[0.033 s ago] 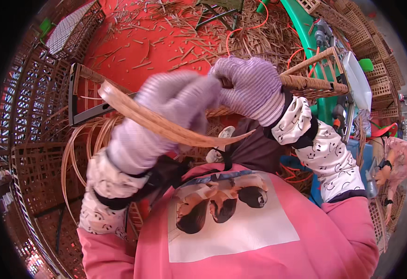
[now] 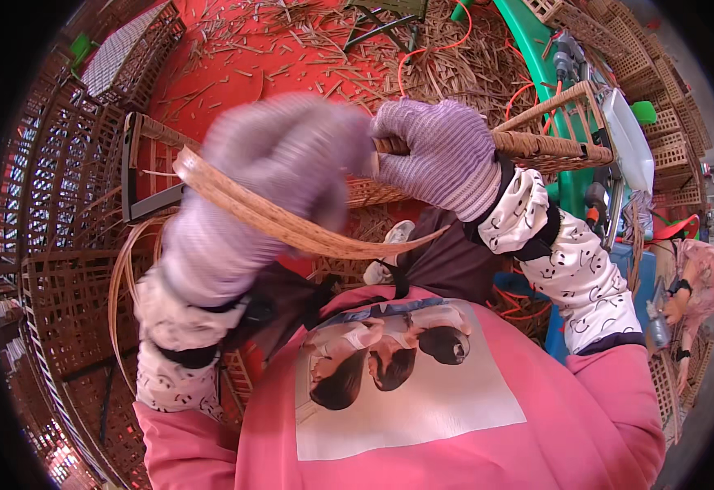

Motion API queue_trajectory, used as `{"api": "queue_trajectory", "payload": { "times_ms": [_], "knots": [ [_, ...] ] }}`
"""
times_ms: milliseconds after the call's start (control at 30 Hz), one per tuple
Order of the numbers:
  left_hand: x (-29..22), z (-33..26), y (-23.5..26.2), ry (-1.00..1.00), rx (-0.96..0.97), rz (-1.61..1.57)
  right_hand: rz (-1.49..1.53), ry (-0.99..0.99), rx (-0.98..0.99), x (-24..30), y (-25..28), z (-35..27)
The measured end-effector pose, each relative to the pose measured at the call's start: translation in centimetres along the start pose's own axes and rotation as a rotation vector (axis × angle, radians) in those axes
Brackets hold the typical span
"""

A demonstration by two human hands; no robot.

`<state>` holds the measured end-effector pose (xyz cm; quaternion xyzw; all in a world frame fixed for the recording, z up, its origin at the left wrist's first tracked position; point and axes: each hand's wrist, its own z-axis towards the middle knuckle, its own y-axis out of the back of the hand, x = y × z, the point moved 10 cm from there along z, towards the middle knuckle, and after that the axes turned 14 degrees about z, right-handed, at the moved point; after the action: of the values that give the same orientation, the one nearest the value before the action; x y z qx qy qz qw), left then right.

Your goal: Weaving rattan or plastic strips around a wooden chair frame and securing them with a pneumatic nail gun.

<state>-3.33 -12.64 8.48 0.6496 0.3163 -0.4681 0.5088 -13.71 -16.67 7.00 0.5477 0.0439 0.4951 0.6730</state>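
Note:
A woven rattan-like basket frame (image 2: 540, 147) lies across in front of me, its rim wrapped with tan strip. My right hand (image 2: 442, 151), in a striped lilac knit glove, is closed round the wrapped rim near its middle. My left hand (image 2: 279, 159), gloved alike, is beside it over the rim, fingertips close to the right fist. Motion smears its fingers, so what they hold is unclear. A curved, flat tan strip (image 2: 251, 214) arcs below my left hand, in front of its wrist. More thin strips (image 2: 116, 286) loop down at the left.
Stacked woven baskets (image 2: 55, 175) stand along the left, with more baskets (image 2: 667, 122) at the far right. Cut strip scraps (image 2: 308, 57) litter the red floor. A green curved bar (image 2: 528, 41), an orange hose (image 2: 434, 49) and a folding stool (image 2: 385, 20) are ahead.
My left hand has shifted up and slightly left, its fingers drawing back a little from my right hand. The right hand, the frame and the curved strip stay nearly in place.

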Motion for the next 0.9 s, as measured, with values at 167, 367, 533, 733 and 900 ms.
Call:
{"api": "queue_trajectory", "payload": {
  "times_ms": [167,367,533,733,900],
  "knots": [
    [-2.5,1.2,0.8,-0.376,-0.125,0.661,0.002,-0.007,0.018,0.5,-0.1,-0.4],
    [4.6,3.8,-2.3,-0.037,0.099,0.072,-0.002,0.014,0.012,1.4,0.1,-1.3],
    [0.4,3.5,-2.4,-0.41,0.168,0.527,0.077,-0.121,0.135,1.5,-0.5,-1.5],
    [4.6,6.0,-2.9,0.268,0.401,0.095,0.168,-0.007,-0.204,-0.7,7.1,-3.4],
    [6.1,6.5,-2.7,0.352,0.39,0.053,0.001,-0.356,-0.886,-16.4,24.4,-16.8]
  ]
}}
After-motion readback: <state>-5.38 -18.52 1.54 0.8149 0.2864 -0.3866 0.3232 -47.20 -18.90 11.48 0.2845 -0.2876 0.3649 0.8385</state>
